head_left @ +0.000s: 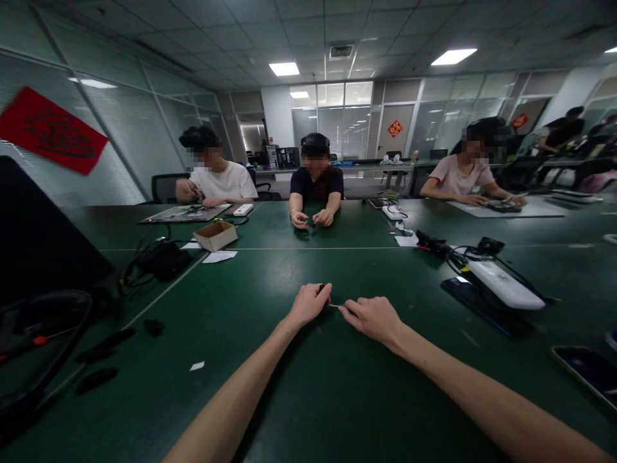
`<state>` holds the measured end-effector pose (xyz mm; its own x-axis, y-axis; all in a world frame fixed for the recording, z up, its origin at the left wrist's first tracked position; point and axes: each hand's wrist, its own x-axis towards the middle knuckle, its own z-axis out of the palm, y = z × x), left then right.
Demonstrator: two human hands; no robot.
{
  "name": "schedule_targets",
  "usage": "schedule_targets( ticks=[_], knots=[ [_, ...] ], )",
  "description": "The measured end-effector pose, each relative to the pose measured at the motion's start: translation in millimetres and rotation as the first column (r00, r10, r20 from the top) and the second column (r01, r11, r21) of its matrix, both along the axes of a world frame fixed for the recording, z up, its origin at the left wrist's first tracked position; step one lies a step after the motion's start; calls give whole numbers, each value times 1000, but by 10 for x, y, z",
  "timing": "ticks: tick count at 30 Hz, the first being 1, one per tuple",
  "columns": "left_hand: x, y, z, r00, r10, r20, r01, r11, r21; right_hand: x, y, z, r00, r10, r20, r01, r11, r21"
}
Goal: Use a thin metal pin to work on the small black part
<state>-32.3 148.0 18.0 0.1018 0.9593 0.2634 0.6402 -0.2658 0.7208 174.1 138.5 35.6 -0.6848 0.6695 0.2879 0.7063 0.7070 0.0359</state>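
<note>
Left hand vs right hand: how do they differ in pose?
The left hand sits higher in view than the right hand. The left hand pinches a small dark item at its fingertips; the right hand shows no such item. Both are bare, close together above the green table, with a thin pale sliver between them.

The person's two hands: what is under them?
The green table lies under the left hand and right hand; what the palms cover cannot be seen.
</note>
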Motion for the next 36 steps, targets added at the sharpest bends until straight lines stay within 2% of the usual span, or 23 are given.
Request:
schedule_targets(
  ticks=[6,16,21,25,27,32,36],
  knots=[
    [-16,8,-12,1000,3,21,-3,1000,-10,-1,8,-3,1000,9,-8,-9,1000,3],
    [-26,26,-6,992,-9,124,19,997,-75,14,56,-34,994,37,-101,-44,997,-65],
    [-1,21,18,991,22,132,-9,995,-97,12,69,-47,990,1,-138,-12,997,-74],
    [-14,-4,35,990,8,142,5,996,-88,43,149,-54,942,-111,-318,51,980,-191],
    [-34,-7,33,983,36,178,-20,996,-89,57,183,-56,925,-139,-354,61,973,-224],
    [-69,26,6,939,140,313,-99,985,-143,50,164,-53,967,-4,-256,-36,987,-154],
    [-56,35,6,932,143,332,-91,982,-166,25,111,-27,982,31,-185,-51,993,-106]
  ],
)
